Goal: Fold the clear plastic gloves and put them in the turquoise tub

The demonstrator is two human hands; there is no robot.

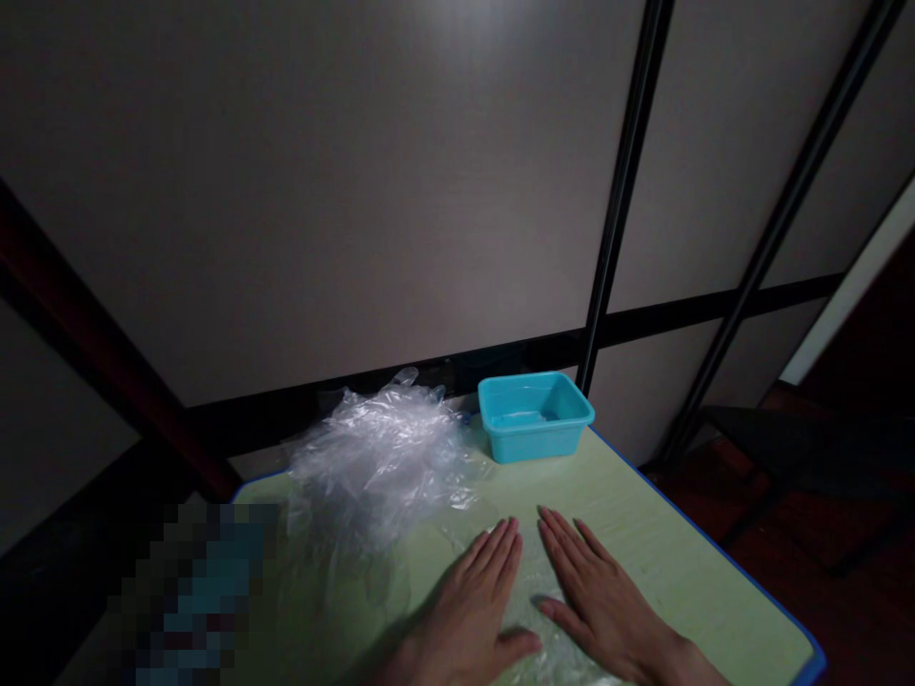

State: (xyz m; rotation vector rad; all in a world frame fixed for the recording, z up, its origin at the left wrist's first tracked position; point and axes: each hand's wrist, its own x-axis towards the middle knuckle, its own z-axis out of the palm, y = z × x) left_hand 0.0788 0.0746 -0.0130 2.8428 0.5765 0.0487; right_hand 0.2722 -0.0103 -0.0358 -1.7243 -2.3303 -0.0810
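**Fingers (493, 554) straight and empty over thin, clear, crinkled plastic film (556, 664)**

In the head view, the fingers of both hands are extended and released, clenched on nothing. The film lies beneath and between the palms, toward the near edge of the pale green, blue-edged table (686, 572); its full outline is hidden by the hands and the frame.

It should handle as almost weightless, limp and slippery, prone to cling, crease or tear if tugged. A light pinch at a free border, or gentle pressure from the flat palms, would suit it best.

The left hand (464, 605) is palm down, its fingers together and pointing toward the table's far edge, thumb spread inward. The right hand (604, 595) mirrors it, nearer the table's right edge, fingers angled toward the far side and its thumb also reaching inward. The two do not touch.

A loose heap of crumpled transparent plastic (390, 457) lies along the far edge, toward the far left corner. Just beside it, a turquoise rectangular plastic basin (536, 443) stands at the far right corner.
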